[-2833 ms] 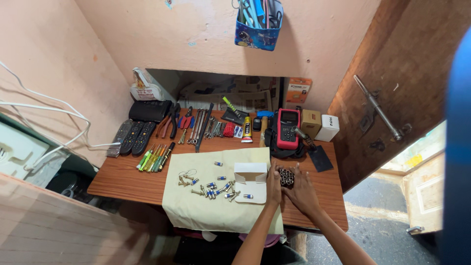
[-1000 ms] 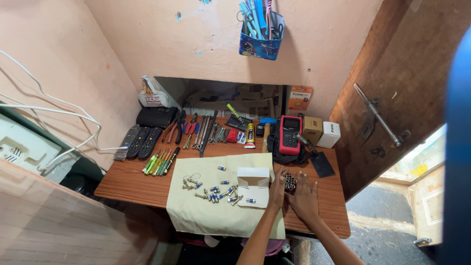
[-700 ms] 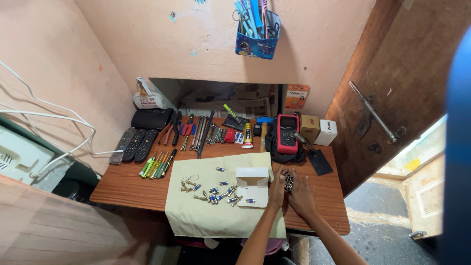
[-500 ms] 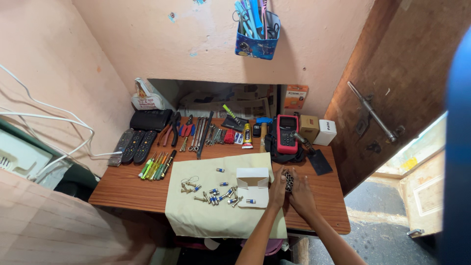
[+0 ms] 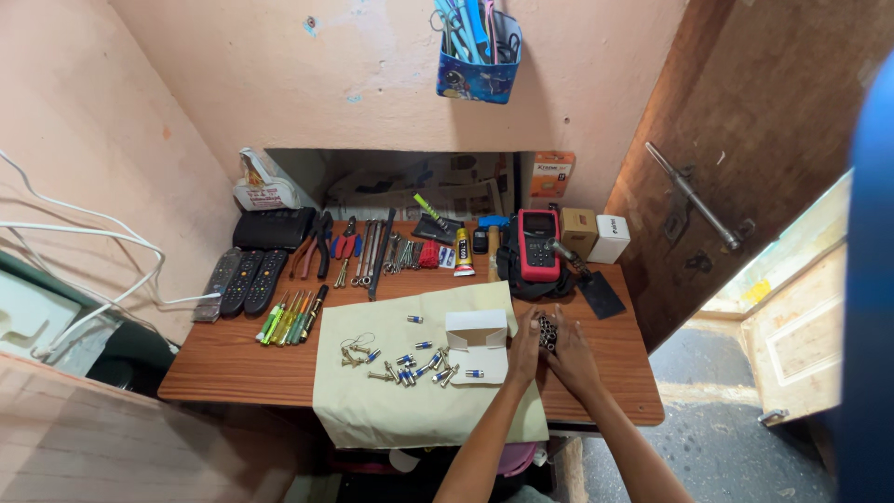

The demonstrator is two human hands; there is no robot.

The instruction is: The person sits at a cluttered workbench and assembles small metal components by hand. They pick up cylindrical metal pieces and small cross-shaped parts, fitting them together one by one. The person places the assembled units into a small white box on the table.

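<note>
My left hand and my right hand meet at the right edge of a beige cloth and together hold a small dark bundle of cylinders upright between the fingers. Just left of my hands stands a small open white box. Several small blue-and-silver parts and brass pieces lie scattered on the cloth beside it.
The wooden table carries several remote controls, screwdrivers, pliers and wrenches, a red multimeter, two small boxes and a scraper. A blue holder hangs on the wall. A wooden door stands right.
The head camera has shifted slightly. My hands have stayed at the cloth's right edge around the dark bundle, closing a little tighter on it.
</note>
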